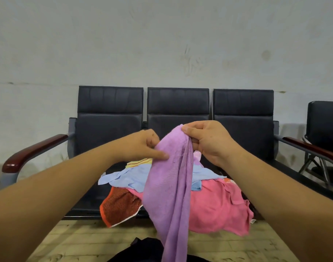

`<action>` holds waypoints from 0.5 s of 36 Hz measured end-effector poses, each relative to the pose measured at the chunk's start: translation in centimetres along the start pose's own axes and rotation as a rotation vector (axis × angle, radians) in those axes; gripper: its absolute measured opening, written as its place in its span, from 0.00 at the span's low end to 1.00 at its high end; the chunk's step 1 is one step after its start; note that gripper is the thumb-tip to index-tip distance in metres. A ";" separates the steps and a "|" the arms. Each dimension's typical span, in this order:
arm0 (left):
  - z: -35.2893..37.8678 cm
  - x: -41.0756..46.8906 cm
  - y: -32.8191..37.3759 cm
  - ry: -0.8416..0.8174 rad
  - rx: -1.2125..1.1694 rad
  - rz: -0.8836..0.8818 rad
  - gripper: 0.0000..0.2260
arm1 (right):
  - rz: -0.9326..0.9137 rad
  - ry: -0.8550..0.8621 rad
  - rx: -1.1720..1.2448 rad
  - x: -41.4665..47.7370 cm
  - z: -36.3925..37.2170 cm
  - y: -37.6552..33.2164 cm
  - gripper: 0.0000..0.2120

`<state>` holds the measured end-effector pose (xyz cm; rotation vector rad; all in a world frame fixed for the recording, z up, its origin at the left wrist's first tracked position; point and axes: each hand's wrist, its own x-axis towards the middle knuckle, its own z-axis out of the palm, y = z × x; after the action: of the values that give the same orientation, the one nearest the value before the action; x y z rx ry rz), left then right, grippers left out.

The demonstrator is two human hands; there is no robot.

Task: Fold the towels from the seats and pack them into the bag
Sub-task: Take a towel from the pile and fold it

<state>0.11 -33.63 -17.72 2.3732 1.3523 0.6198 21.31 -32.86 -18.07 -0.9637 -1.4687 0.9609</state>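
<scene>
A purple towel (167, 188) hangs down in front of me, lifted above the middle seat. My right hand (209, 140) grips its top edge, and my left hand (143, 146) pinches the edge just to the left, thumb on the cloth. Behind it a pile of towels lies on the middle seat: a light blue towel (131, 176), a pink towel (218, 203), a red-orange towel (120, 207) hanging over the seat's front edge, and a yellow striped towel (137, 162) at the back. A dark shape, perhaps the bag (145, 246), lies on the floor below, partly hidden.
A row of three black seats (109, 118) stands against a grey wall, with wooden armrests on the left (33, 150) and right (313, 148). Another black chair (324, 121) stands at the far right. The floor in front is pale brick.
</scene>
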 end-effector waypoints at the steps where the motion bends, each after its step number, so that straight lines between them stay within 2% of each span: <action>1: 0.2 -0.2 -0.5 -0.018 0.056 -0.020 0.20 | 0.006 0.002 0.006 0.0 -0.4 -0.1 0.05; 3: 0.1 -0.7 -1.6 -0.045 0.096 -0.069 0.17 | 0.011 0.008 0.013 0.0 -1.2 -0.2 0.06; 7: -0.9 -1.8 -2.6 -0.082 0.056 -0.092 0.29 | 0.003 0.057 -0.053 -0.1 -2.8 -0.1 0.09; 8: -1.2 -1.9 -2.6 -0.065 0.033 -0.104 0.27 | 0.009 0.064 -0.070 -0.1 -3.0 0.0 0.09; 11: -1.9 -1.5 -2.2 -0.010 -0.034 -0.088 0.14 | 0.044 0.116 -0.128 0.1 -3.2 0.5 0.09; 13: -2.3 -1.1 -1.4 0.118 -0.010 -0.048 0.14 | 0.068 0.146 -0.036 0.3 -3.3 0.2 0.09; 15: -2.8 -0.5 -0.6 0.342 -0.015 0.019 0.16 | 0.054 0.140 0.084 0.6 -3.3 -0.6 0.09; 17: -3.2 -0.1 0.4 0.532 -0.047 0.100 0.18 | 0.037 0.121 0.075 0.7 -3.2 -1.6 0.08; 18: -3.3 0.1 0.8 0.578 -0.036 0.128 0.16 | 0.045 0.118 0.049 0.8 -3.1 -2.1 0.09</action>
<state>-0.99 -33.73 -14.50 2.3572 1.3797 1.4365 24.17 -32.61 -15.58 -1.0044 -1.3244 0.9527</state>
